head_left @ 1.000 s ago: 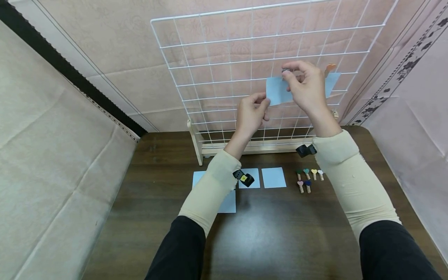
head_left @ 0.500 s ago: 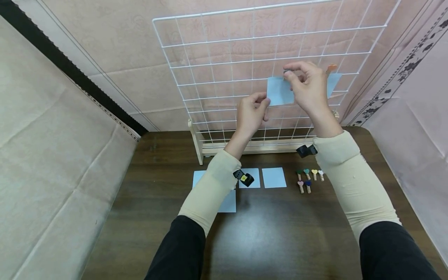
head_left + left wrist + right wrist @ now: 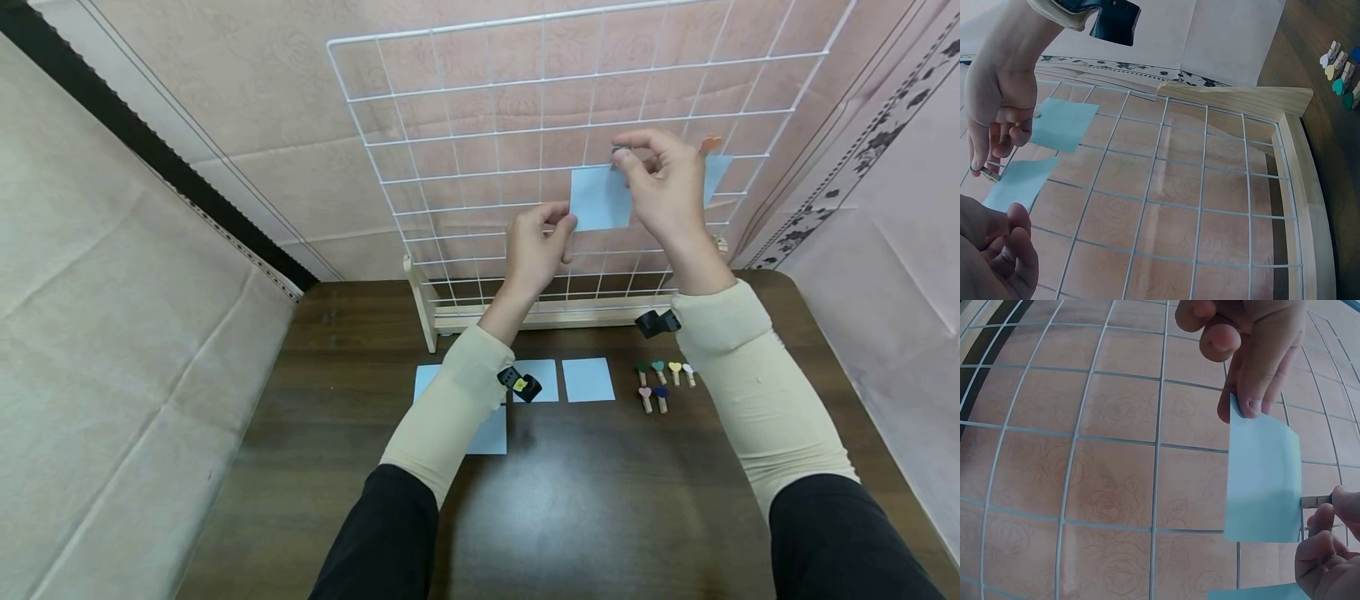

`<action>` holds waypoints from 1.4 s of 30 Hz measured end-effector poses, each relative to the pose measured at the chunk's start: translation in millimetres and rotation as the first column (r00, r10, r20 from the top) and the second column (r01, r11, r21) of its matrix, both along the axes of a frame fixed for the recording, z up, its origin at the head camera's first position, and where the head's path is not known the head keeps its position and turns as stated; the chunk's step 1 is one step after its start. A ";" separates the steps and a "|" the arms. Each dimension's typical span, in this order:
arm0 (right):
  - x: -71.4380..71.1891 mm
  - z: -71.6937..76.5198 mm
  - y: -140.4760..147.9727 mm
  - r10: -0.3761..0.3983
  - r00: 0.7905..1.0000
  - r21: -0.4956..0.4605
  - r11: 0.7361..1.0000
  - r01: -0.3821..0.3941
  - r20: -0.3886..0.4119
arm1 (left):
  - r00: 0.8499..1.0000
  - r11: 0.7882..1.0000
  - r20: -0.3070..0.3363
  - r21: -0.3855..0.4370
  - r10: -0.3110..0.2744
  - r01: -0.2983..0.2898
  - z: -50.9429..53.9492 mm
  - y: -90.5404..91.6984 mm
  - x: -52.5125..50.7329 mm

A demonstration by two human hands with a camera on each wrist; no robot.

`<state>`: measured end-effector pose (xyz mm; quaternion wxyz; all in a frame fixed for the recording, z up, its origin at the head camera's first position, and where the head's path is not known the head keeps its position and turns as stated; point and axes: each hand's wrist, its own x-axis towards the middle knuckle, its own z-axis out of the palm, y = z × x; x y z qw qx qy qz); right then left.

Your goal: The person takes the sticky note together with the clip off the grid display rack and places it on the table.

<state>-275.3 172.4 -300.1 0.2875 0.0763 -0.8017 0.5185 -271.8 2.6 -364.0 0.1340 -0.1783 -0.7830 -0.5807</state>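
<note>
A square blue sheet of paper (image 3: 600, 200) stands in front of the white wire grid (image 3: 525, 19). My left hand (image 3: 536, 242) pinches its lower left corner, thumb on the front, as the right wrist view shows. At the sheet's top edge, my right hand (image 3: 663, 179) pinches a small wooden clothespin (image 3: 1315, 502) by its end. Fingers partly hide the clothespin; whether it grips both paper and wire I cannot tell. Just right of that hand, a second blue sheet (image 3: 717, 175) hangs from the grid by a clothespin with an orange top (image 3: 709, 145).
Several blue sheets (image 3: 588, 380) lie on the dark wooden table (image 3: 555, 517), some behind the left forearm. Several heart-topped clothespins (image 3: 661, 396) lie right of them. A pale wooden base (image 3: 585, 317) holds the grid upright. Fabric walls (image 3: 135, 350) stand around the table.
My right hand has shifted slightly right with the clothespin, uncovering more of the sheet's right side. The sheet now faces the camera flatter. My left hand keeps hold of the corner.
</note>
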 end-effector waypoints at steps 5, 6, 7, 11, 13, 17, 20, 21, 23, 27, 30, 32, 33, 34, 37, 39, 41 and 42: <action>1.5 0.0 0.7 0.031 1.000 -0.037 0.999 -0.032 -0.002 | 1.000 0.999 0.019 0.035 0.002 -0.002 -5.7 -6.3 3.1; 1.8 0.0 0.9 0.036 0.999 -0.043 0.998 -0.036 -0.002 | 1.000 0.999 0.019 0.038 0.001 -0.002 -6.6 -7.6 4.1; 2.1 -0.1 1.2 0.039 0.999 -0.049 0.998 -0.039 0.000 | 1.000 0.999 0.019 0.040 0.001 -0.001 -7.6 -8.9 4.7; 3.9 0.2 1.9 0.042 0.999 -0.066 0.997 -0.041 0.017 | 1.000 0.999 0.011 0.044 -0.002 0.002 -8.0 -11.8 8.4; 4.9 0.2 2.2 0.039 0.999 -0.060 0.997 -0.038 0.016 | 1.000 0.998 0.010 0.059 -0.005 0.004 -7.2 -12.5 10.0; 6.8 -0.3 3.0 0.037 0.999 -0.043 0.998 -0.037 0.002 | 1.000 0.996 0.005 0.084 -0.010 0.009 -4.9 -13.9 13.2; 7.7 -1.3 4.0 0.036 0.999 -0.046 0.998 -0.035 0.001 | 1.000 0.997 0.005 0.081 -0.011 0.011 -3.8 -15.0 15.1; 8.1 -1.5 4.5 0.035 0.999 -0.049 0.998 -0.034 0.003 | 1.000 0.997 0.008 0.078 -0.012 0.011 -3.6 -15.5 15.7; 9.2 -1.8 5.5 0.033 0.999 -0.058 0.998 -0.032 0.006 | 1.000 0.997 0.007 0.075 -0.013 0.013 -3.4 -16.6 16.7; 13.0 -1.5 6.8 0.035 0.999 -0.057 0.998 -0.034 0.008 | 1.000 0.997 0.011 0.077 -0.014 0.013 -4.1 -19.4 18.7; 15.6 -2.1 6.9 0.021 1.000 -0.040 0.999 -0.020 0.015 | 1.000 0.997 0.013 0.081 -0.014 0.013 -5.3 -21.8 19.1; 17.2 -3.2 7.0 0.008 1.000 -0.026 1.000 -0.007 0.016 | 1.000 0.997 0.010 0.077 -0.013 0.012 -6.1 -23.4 19.7; 17.9 -4.0 7.1 0.002 1.000 -0.018 1.000 -0.001 0.017 | 1.000 0.997 0.008 0.078 -0.014 0.014 -6.3 -24.2 20.4; 18.5 -5.0 7.3 -0.002 1.000 -0.015 1.000 0.002 0.016 | 1.000 0.997 0.003 0.080 -0.017 0.017 -6.6 -24.9 21.0; 20.0 -8.6 8.3 0.002 1.000 -0.011 1.000 -0.002 0.015 | 1.000 0.997 0.001 0.081 -0.018 0.018 -6.9 -27.1 24.0; 20.7 -11.4 9.3 0.006 1.000 -0.012 1.000 -0.006 0.017 | 1.000 0.996 0.001 0.089 -0.018 0.018 -6.3 -28.5 26.8; 21.4 -14.3 10.6 0.006 1.000 -0.010 1.000 -0.006 0.020 | 1.000 0.995 0.006 0.094 -0.020 0.019 -5.5 -29.5 29.5; 21.7 -15.8 11.3 0.006 1.000 -0.008 1.000 -0.006 0.020 | 1.000 0.995 0.006 0.096 -0.022 0.021 -5.1 -30.0 30.8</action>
